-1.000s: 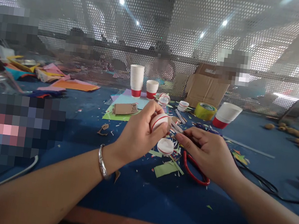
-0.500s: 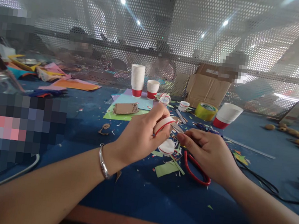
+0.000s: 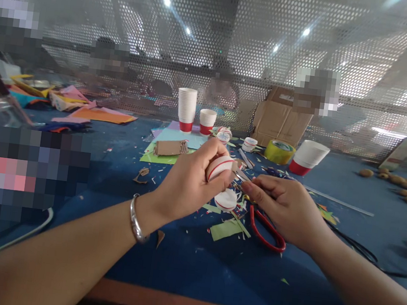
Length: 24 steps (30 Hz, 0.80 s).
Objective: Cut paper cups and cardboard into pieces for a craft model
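The left hand (image 3: 194, 183) grips a red-lined white paper piece (image 3: 219, 168), mid-work by my reckoning. At its twelve o'clock, a similar leafy piece (image 3: 224, 135) looks further along; at five, a white disc (image 3: 226, 200) looks unworked. Red-handled scissors (image 3: 266, 238) lie around four. The right hand (image 3: 284, 202) pinches something slim (image 3: 242, 176), blade or strip, I can't tell, against the gripped piece.

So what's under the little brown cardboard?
Green paper peeks out beneath the little cardboard; light blue paper shows behind it. The part the cardboard covers is hidden.
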Each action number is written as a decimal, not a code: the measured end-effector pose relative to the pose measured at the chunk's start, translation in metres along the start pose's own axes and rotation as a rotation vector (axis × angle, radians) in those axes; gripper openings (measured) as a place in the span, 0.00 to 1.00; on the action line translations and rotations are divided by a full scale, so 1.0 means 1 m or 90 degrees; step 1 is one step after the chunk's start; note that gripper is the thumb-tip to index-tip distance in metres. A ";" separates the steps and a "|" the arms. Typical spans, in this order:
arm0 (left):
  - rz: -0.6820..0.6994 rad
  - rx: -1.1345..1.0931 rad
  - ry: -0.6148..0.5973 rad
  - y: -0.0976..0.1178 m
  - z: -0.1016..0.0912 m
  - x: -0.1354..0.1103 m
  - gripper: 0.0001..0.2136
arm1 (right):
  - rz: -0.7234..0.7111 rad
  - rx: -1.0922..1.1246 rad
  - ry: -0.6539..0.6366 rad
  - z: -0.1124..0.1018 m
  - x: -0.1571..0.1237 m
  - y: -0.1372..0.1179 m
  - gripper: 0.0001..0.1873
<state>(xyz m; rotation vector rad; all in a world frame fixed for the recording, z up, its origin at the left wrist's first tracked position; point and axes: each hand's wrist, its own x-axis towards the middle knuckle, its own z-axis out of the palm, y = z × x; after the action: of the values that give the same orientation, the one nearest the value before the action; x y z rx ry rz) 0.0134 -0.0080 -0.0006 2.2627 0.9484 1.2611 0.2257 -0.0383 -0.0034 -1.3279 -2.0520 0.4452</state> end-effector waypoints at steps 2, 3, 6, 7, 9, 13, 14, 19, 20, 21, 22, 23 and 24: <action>-0.083 -0.138 -0.032 -0.002 0.001 0.002 0.10 | 0.000 -0.006 -0.005 0.001 0.000 0.001 0.25; -0.124 -0.208 -0.049 -0.004 0.001 0.004 0.12 | -0.001 -0.010 -0.006 0.001 0.001 0.002 0.25; -0.222 -0.362 -0.084 -0.007 0.003 0.006 0.14 | -0.004 -0.031 -0.004 0.002 0.001 0.003 0.25; -0.248 -0.393 -0.090 -0.007 0.004 0.006 0.14 | -0.004 -0.042 0.000 0.002 0.001 0.003 0.25; -0.289 -0.435 -0.091 -0.006 0.006 0.006 0.13 | 0.004 -0.070 0.015 0.002 0.001 0.003 0.25; -0.307 -0.417 -0.085 -0.004 0.007 0.005 0.12 | 0.028 -0.114 0.041 0.001 0.001 0.005 0.24; -0.299 -0.387 -0.084 -0.004 0.006 0.004 0.13 | 0.028 -0.116 0.040 0.000 0.001 0.005 0.24; -0.185 -0.128 -0.074 -0.005 0.003 0.003 0.11 | 0.023 -0.109 0.029 -0.001 -0.001 0.004 0.24; -0.159 -0.080 -0.071 -0.005 0.002 0.003 0.09 | 0.022 -0.110 0.032 -0.001 -0.001 0.003 0.24; -0.139 -0.042 -0.071 -0.004 0.001 0.003 0.08 | 0.022 -0.110 0.035 -0.001 -0.001 0.003 0.24; -0.125 -0.013 -0.074 -0.003 0.001 0.002 0.07 | 0.019 -0.110 0.036 -0.001 -0.001 0.004 0.24; -0.115 0.010 -0.080 -0.002 0.000 0.002 0.06 | 0.017 -0.109 0.035 -0.001 -0.001 0.004 0.24; -0.108 0.031 -0.085 0.000 0.000 0.002 0.06 | 0.015 -0.108 0.033 -0.001 -0.001 0.004 0.24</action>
<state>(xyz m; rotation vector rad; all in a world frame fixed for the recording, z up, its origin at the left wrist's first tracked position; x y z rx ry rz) 0.0140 -0.0064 0.0002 2.2186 1.1053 1.0123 0.2293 -0.0372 -0.0056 -1.4483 -2.0697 0.2487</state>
